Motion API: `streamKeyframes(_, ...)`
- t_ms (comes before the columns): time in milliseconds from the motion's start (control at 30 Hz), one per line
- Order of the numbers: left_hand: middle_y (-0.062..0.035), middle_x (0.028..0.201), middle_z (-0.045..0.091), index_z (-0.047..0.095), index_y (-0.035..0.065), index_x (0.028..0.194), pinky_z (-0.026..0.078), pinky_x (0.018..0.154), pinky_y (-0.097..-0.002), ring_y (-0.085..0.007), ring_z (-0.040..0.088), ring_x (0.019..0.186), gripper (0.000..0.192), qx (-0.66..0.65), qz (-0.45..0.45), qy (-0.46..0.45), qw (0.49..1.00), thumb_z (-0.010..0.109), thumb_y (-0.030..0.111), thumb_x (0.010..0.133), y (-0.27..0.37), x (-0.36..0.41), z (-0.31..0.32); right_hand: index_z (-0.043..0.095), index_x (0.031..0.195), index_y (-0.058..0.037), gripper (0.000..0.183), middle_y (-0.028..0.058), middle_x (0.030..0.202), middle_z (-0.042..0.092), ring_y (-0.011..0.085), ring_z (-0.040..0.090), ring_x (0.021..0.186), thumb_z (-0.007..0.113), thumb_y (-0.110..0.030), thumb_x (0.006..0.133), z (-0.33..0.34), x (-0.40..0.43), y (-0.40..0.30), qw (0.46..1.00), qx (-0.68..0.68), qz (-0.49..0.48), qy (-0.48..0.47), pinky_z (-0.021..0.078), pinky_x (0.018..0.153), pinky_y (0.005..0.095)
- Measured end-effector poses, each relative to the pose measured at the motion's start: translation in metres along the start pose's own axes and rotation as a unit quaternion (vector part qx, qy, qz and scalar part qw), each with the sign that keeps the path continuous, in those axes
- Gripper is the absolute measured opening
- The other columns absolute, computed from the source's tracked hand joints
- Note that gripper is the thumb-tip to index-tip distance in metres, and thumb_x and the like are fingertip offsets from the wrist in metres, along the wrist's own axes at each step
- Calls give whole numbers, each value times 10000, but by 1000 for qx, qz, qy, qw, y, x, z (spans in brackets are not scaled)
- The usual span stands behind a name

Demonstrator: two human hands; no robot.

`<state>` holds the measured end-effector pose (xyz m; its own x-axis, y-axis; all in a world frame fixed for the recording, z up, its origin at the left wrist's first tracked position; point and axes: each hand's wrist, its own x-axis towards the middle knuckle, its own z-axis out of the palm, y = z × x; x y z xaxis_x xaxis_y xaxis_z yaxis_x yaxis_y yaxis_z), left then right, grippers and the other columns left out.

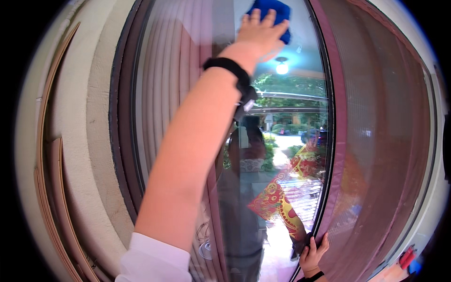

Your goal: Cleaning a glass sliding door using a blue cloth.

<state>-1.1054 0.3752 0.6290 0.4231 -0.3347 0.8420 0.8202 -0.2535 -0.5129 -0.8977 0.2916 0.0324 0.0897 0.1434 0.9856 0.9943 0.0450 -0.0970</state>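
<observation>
My left hand (262,31) presses a blue cloth (273,10) against the upper part of a tall glass door pane (243,197), its fingers spread over the cloth. A black strap with a small dark device (245,102) sits on that wrist. Low on the right, my right hand (313,253) rests its fingers at the dark door frame (331,148), beside the maroon border of a mesh screen (380,141). It too has a black band at the wrist. A red and gold patterned decoration (273,197) shows in the glass, among reflections of greenery and a lit lamp.
Pleated pale curtains (169,88) hang behind the glass. Long thin boards (58,183) lean against the cream wall (70,116) on the left. A red object (407,257) lies at the lower right, near something blue.
</observation>
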Motion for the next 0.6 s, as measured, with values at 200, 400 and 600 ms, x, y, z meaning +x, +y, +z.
streamKeyframes(200,-104,1523,242,350,243,1433,147,1143,-486,-374,201,1395,555,-51,25,20,998,471,305,895,88,-8,0,464,1307,-105,458,345,1425,235,489,348,1172,495,-119,850,3,3,-2,1000,5,-8,-1,294,950,580)
streamKeyframes(400,-109,1514,260,357,232,1428,167,1144,-467,-373,223,1388,551,-39,76,3,996,492,270,895,60,-20,-5,438,1332,-105,474,362,1420,225,502,323,1213,486,-111,860,1,1,2,1000,6,-9,-10,272,981,590)
streamKeyframes(600,-231,1517,147,273,162,1460,189,1139,-467,-455,185,1370,558,-70,-61,-108,990,443,238,934,-89,-59,-41,428,1343,-100,476,359,1428,216,500,322,1220,479,-109,870,-2,2,0,1000,0,-15,-11,273,984,585)
